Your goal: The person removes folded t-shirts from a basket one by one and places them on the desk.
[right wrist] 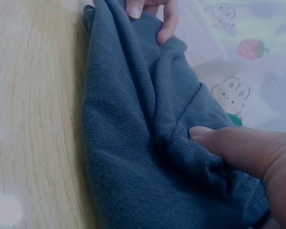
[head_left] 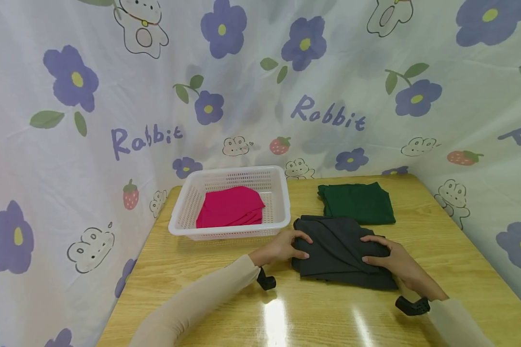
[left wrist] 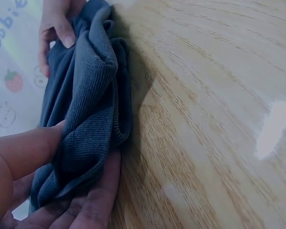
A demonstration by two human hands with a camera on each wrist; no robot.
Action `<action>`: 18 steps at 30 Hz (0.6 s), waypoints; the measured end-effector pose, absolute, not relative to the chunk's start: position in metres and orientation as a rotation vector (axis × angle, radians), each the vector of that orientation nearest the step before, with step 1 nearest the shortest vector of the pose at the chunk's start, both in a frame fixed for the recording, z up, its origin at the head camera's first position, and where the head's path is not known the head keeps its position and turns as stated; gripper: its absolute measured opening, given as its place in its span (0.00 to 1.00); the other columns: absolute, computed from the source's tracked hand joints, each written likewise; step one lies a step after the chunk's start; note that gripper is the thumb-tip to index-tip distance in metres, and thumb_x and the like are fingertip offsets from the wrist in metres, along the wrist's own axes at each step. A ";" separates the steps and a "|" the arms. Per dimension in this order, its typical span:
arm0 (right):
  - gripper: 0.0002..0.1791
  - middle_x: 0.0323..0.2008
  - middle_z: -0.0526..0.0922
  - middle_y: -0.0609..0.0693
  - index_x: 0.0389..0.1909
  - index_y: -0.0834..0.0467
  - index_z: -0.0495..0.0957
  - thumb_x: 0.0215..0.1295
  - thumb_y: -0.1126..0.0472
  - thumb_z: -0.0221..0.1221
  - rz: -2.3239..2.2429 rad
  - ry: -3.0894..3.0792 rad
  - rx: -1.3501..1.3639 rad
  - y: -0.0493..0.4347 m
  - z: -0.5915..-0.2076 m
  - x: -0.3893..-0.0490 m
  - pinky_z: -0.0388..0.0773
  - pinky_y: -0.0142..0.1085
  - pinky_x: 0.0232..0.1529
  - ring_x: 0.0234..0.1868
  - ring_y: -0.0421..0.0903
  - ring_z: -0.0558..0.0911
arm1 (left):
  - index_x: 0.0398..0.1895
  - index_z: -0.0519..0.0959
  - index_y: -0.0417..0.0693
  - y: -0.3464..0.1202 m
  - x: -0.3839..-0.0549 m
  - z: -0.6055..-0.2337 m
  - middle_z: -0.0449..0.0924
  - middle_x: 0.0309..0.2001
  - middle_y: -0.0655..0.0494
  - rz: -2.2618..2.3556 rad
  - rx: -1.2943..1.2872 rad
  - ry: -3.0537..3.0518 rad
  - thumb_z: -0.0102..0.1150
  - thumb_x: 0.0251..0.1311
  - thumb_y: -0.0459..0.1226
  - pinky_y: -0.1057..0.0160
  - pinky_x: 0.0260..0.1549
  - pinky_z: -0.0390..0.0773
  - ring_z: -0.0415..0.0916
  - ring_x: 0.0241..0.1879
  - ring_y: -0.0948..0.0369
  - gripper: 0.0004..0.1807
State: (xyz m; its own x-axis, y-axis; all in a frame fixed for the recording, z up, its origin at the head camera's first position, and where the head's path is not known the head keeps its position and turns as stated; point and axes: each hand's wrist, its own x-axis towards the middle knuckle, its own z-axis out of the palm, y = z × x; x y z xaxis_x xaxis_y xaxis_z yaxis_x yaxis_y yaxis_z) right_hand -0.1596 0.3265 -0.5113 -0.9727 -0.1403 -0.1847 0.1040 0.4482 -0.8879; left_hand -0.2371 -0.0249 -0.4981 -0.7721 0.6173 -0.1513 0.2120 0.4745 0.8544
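Note:
A dark grey folded garment [head_left: 338, 250] lies on the table, wrinkled on top, with a stitched seam along one edge in the left wrist view. My left hand [head_left: 284, 246] grips its left end; in the left wrist view the thumb is over the cloth [left wrist: 88, 105] and the fingers reach beneath it. At the opposite end, my right hand [head_left: 395, 262] holds the fabric. The right wrist view has that thumb pressing on the folds [right wrist: 148, 129], while most of the other right fingers are hidden there.
Left of the garment stands a white plastic basket [head_left: 180, 231] with a folded pink-red cloth [head_left: 232, 207] in it. A folded dark green cloth [head_left: 358, 205] lies just behind the grey garment. A printed curtain [head_left: 252, 96] hangs around the wooden table [head_left: 191, 284].

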 end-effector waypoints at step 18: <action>0.35 0.75 0.58 0.69 0.70 0.56 0.74 0.63 0.52 0.72 -1.406 2.577 -0.180 0.332 -0.499 -0.162 0.69 0.65 0.62 0.72 0.74 0.61 | 0.59 0.81 0.54 -0.032 -0.235 -0.493 0.79 0.55 0.55 1.132 0.805 2.278 0.72 0.64 0.38 0.65 0.42 0.78 0.75 0.46 0.61 0.21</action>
State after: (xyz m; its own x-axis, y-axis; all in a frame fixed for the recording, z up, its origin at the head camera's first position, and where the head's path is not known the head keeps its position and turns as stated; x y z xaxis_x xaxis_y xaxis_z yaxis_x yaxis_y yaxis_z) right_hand -0.1619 0.3315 -0.4986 -0.9725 -0.2013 -0.1170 -0.0106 0.5403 -0.8414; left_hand -0.2348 -0.0324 -0.4926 -0.7179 0.6803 -0.1476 0.2933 0.4880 0.8221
